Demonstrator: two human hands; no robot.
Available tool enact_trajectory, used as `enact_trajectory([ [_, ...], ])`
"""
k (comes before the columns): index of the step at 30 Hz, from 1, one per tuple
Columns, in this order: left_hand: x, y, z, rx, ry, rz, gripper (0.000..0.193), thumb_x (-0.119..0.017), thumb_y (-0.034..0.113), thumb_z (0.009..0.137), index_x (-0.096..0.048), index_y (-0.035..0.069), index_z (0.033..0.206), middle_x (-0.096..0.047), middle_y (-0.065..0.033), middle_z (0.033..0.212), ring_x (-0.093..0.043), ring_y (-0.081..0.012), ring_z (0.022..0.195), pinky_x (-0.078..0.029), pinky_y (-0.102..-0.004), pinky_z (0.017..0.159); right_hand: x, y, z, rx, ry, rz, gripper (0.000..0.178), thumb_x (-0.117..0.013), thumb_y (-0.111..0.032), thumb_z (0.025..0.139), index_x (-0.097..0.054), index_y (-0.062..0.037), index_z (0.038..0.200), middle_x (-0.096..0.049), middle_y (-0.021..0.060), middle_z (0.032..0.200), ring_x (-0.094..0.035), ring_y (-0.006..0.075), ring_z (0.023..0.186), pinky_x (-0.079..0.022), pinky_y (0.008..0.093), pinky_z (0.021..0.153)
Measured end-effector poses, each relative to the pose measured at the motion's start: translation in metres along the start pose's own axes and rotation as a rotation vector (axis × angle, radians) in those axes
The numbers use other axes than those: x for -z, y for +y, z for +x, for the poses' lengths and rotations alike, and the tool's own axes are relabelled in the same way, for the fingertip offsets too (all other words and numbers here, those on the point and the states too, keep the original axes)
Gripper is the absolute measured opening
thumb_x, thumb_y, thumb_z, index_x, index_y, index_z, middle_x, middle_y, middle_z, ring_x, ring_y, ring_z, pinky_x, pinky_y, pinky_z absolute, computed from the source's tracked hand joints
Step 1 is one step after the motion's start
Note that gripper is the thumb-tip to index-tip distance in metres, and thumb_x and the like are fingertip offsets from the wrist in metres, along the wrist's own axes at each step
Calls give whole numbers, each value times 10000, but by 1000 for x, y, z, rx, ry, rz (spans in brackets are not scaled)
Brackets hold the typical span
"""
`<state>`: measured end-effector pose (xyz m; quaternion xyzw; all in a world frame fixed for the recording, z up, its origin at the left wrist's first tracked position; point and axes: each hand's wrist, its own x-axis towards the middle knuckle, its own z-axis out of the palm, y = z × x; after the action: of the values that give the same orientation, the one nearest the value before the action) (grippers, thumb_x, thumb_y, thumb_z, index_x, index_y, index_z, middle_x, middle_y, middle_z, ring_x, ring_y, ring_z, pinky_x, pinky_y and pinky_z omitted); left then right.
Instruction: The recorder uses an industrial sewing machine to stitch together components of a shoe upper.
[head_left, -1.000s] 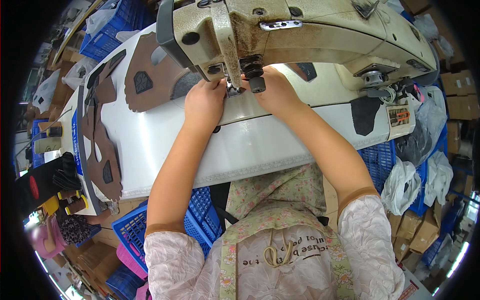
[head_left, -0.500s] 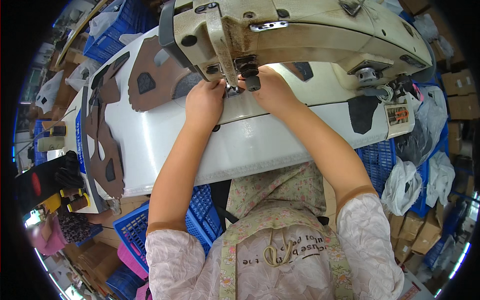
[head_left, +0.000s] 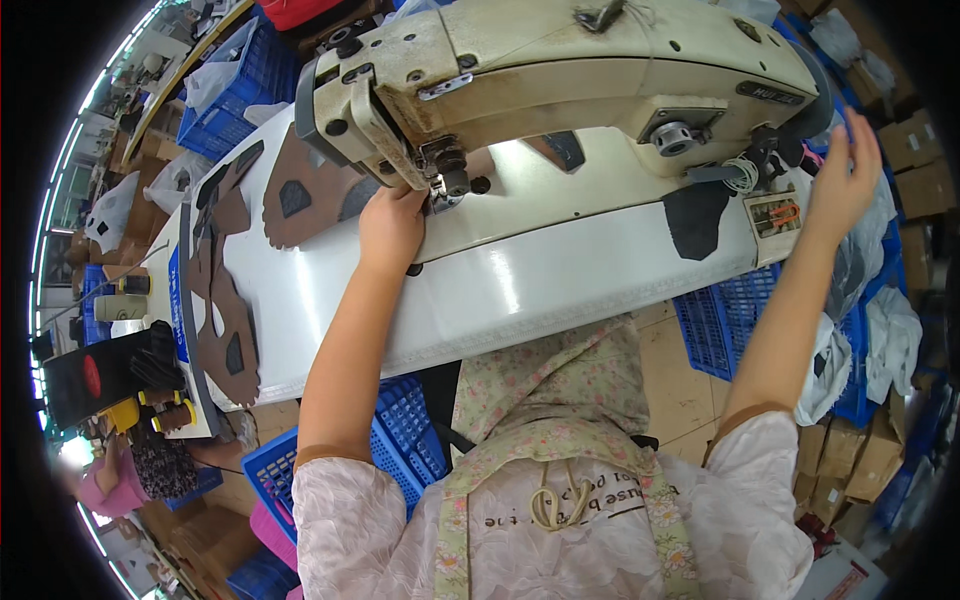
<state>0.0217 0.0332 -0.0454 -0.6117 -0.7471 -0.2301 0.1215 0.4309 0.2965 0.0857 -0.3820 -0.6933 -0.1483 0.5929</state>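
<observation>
A cream sewing machine (head_left: 560,90) with a long arm stands across the white table. Under its head lies a brown leather piece (head_left: 318,215) with dark patches and a wavy edge. My left hand (head_left: 392,228) is at the presser foot (head_left: 442,198), fingers closed at the leather, their tips partly hidden by the machine head. Far to the right, my right hand (head_left: 848,175) is raised beside the dark handwheel (head_left: 812,85), fingers stretched out and holding nothing; whether it touches the wheel I cannot tell.
Brown leather pieces (head_left: 222,320) hang over the table's left end. A black piece (head_left: 692,218) lies at the right, near a tray with orange clips (head_left: 785,215). Blue baskets (head_left: 722,318) stand below the table edge. Thread spools (head_left: 172,415) sit at the left.
My right hand has left the presser foot and moved right to the handwheel. My left hand stays by the foot. The view has shifted, so the machine sits further left.
</observation>
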Motion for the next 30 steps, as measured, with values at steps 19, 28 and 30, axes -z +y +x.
enact_trajectory([
  [19, -2, 1, -4, 24, 66, -89, 253, -614, -18, 754, -740, 83, 949, -684, -111, 942, -641, -333, 887, -524, -423, 743, -53, 114, -29, -454, -106, 290, 434, -610, -369, 970, -660, 41, 1102, -694, 122, 994, -614, 187, 903, -459, 309, 847],
  [28, -2, 11, 4, 63, -15, -27, 307, -612, -10, 742, -749, 105, 992, -689, -102, 968, -644, -319, 888, -526, -413, 765, -41, 122, -42, -452, -185, 56, 477, -552, -434, 985, -656, 30, 1013, -655, 168, 884, -609, 233, 828, -469, 356, 798],
  [30, -8, -1, -1, 41, -40, 26, 323, -621, 19, 755, -752, 120, 1033, -680, -131, 900, -647, -314, 872, -525, -408, 754, -48, 117, -35, -424, -149, 108, 501, -560, -466, 976, -660, 24, 1010, -661, 168, 870, -617, 255, 819, -474, 372, 784],
])
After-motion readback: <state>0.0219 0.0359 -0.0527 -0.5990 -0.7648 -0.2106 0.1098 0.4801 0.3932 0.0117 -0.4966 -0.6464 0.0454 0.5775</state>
